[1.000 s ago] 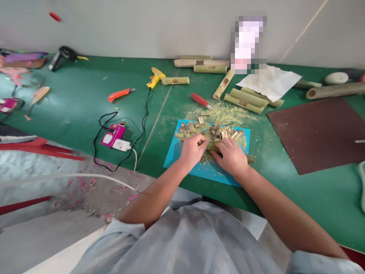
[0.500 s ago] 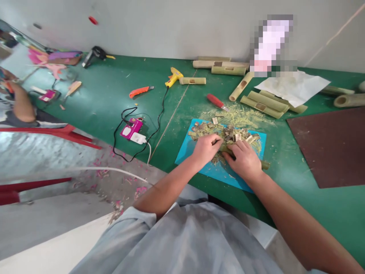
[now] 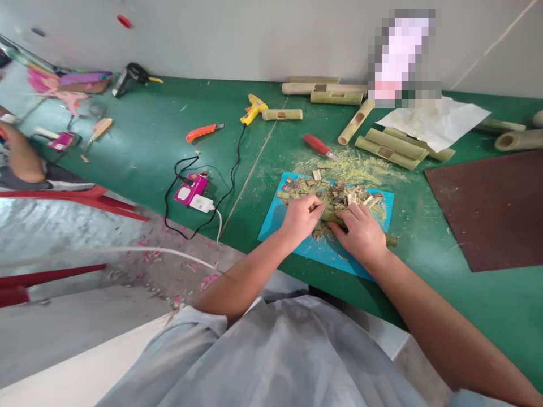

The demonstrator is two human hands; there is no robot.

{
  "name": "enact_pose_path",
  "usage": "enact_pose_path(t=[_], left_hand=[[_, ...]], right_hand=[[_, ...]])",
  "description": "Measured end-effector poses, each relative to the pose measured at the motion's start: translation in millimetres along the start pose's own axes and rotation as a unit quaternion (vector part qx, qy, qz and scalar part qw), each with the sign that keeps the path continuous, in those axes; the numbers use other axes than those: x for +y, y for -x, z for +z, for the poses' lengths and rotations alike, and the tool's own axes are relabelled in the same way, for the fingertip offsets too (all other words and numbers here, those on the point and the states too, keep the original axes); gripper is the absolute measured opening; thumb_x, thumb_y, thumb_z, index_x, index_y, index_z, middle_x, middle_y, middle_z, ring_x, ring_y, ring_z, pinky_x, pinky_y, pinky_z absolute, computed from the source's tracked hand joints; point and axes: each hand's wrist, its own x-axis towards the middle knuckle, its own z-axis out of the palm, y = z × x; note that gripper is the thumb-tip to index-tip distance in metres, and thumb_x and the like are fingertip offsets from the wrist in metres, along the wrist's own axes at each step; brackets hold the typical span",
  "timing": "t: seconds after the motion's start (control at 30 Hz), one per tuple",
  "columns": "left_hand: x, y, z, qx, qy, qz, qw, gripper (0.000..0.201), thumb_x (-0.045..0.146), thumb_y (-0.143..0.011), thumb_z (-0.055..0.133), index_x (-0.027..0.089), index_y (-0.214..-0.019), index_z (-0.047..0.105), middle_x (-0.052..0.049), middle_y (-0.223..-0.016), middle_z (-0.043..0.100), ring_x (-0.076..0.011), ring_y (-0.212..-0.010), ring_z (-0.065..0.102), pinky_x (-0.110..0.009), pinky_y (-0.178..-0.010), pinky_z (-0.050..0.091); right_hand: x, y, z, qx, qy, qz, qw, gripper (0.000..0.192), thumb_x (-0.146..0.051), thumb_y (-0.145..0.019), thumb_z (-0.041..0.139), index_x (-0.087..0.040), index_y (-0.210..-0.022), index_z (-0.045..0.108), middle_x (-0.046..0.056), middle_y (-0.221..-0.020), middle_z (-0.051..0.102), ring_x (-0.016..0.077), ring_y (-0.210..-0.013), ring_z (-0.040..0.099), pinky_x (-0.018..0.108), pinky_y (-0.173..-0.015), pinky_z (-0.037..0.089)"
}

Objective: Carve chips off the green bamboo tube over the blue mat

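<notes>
**Both hands on a bamboo stick over the blue mat**

Just right of the frame's centre, the left hand (image 3: 302,217) and the right hand (image 3: 360,233) met over a blue cutting mat (image 3: 275,217) on the green table (image 3: 139,152). The right hand was clenched around a thin bamboo stick (image 3: 391,239), whose far end poked out to the right of the hand, over the mat's lower right edge. The left hand was curled with its fingertips at the stick's other end; whether it gripped the stick or some small tool could not be told. A heap of cut bamboo chips (image 3: 335,192) lay on the mat just above the hands, with pale shavings (image 3: 360,165) spread on the table beyond it.

Above the mat lay a red-handled knife (image 3: 317,145). Higher up, a row of bamboo tubes (image 3: 324,89) sat near the wall, and more tubes (image 3: 388,150) lay beside a white sheet of paper (image 3: 432,121). A yellow glue gun (image 3: 253,107) and an orange utility knife (image 3: 202,131) rested left of centre, with a pink charger (image 3: 190,189) below them. A brown board (image 3: 492,206) filled the right edge. At far left, another person's arm (image 3: 19,158) showed.
</notes>
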Motion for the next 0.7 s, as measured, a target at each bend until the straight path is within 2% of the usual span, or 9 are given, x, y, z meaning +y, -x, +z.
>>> enact_pose_path(t=[0.1,0.3,0.5,0.7], left_hand=[[-2,5,-1.4,0.008,-0.008,0.015,1.000,0.015,0.022,-0.087,0.063,0.016,-0.074,0.066,0.002,-0.059,0.061,-0.0096,-0.056,0.052,-0.021,-0.057,0.038],[-1,-7,2.9,0.015,-0.017,0.015,1.000,0.015,0.021,-0.086,0.063,0.016,-0.072,0.066,0.002,-0.061,0.062,-0.0100,-0.058,0.052,-0.021,-0.057,0.038],[-3,4,-1.1,0.014,-0.005,0.021,1.000,0.018,0.025,-0.086,0.062,0.017,-0.071,0.065,0.004,-0.054,0.055,-0.0093,-0.052,0.047,-0.020,-0.055,0.037],[-4,1,2.4,0.029,-0.014,0.016,0.999,0.019,0.027,-0.086,0.061,0.017,-0.072,0.067,0.002,-0.058,0.059,-0.0101,-0.055,0.050,-0.020,-0.054,0.036]], right_hand=[[0,0,0,0.006,0.001,-0.012,1.000,0.017,-0.030,-0.092,0.056,-0.016,-0.086,0.065,0.009,-0.080,0.057,0.0240,-0.082,0.049,0.036,-0.073,0.043],[1,0,1,-0.015,-0.013,0.011,1.000,0.014,-0.030,-0.091,0.057,-0.019,-0.084,0.063,0.008,-0.081,0.057,0.0247,-0.084,0.050,0.037,-0.074,0.043],[-1,0,2,-0.019,-0.015,0.012,1.000,0.016,-0.030,-0.092,0.055,-0.019,-0.085,0.064,0.009,-0.083,0.058,0.0249,-0.084,0.050,0.038,-0.075,0.044],[-1,1,2,-0.021,-0.006,0.010,1.000,0.018,-0.030,-0.093,0.053,-0.018,-0.085,0.064,0.010,-0.082,0.058,0.0248,-0.083,0.049,0.038,-0.074,0.044]])
